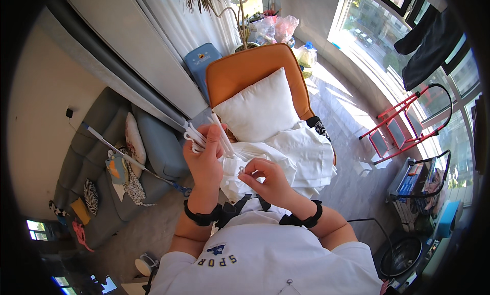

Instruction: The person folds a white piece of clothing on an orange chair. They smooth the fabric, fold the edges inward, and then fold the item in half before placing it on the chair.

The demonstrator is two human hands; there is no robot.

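Note:
My left hand (204,157) is raised and closed around a bundle of slim white plastic curtain hooks (196,137); their ends stick out on both sides of my fingers. To the right and a little lower, my right hand (268,177) pinches a small white piece (242,170), perhaps one more hook, mostly hidden by the fingers. White fabric (312,155) lies bunched below and beyond my hands on the seat of an orange armchair (245,65). A white cushion (260,107) leans against its backrest.
A grey sofa (103,195) stands at left, with a long pole (126,156) across it. A red step ladder (398,134) and a loaded cart (415,188) are at right by the windows. Behind the armchair are a blue bin (202,65) and a large bottle (307,59).

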